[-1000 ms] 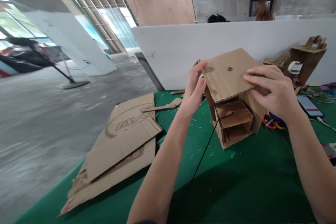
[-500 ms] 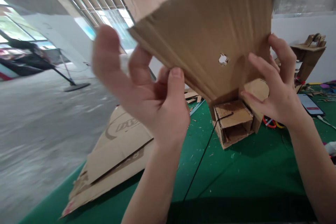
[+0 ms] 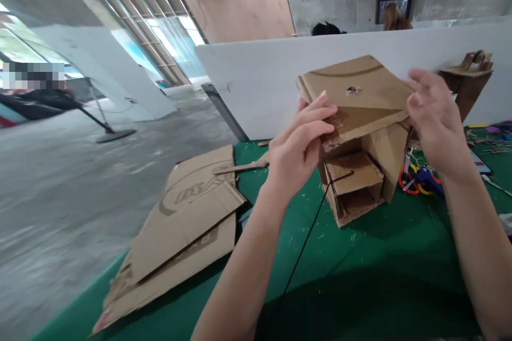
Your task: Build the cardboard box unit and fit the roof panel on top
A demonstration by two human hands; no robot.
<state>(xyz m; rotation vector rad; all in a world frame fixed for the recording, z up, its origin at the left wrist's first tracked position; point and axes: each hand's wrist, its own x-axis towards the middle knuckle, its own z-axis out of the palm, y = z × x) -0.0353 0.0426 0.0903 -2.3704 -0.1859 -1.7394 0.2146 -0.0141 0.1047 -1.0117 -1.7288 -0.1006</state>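
Note:
A cardboard panel [image 3: 372, 77] with a ragged hole lies tilted over the top of a cardboard box [image 3: 390, 149]. My left hand [image 3: 300, 149] grips the panel's left front edge, its fingers lying on top and the thumb hidden. At the right corner of the panel, my right hand [image 3: 434, 117] has its fingers curled in on the edge, slightly blurred. Inside the open front of the box sits a smaller open cardboard compartment [image 3: 356, 173]. A black cord [image 3: 308, 242] runs from its top down toward me across the green tabletop.
Flat cardboard sheets [image 3: 188, 224] lie at the left on the green table [image 3: 340, 277]. Scissors [image 3: 412, 181] with coloured handles are right of the box, near a phone [image 3: 478, 162]. Behind stands a white partition [image 3: 256, 74]; a cardboard structure [image 3: 468, 85] is at the back right.
The panel has come down from a raised, upright position to lie tilted over the box. My left hand has moved right and lower with it, and my right hand's fingers have curled in.

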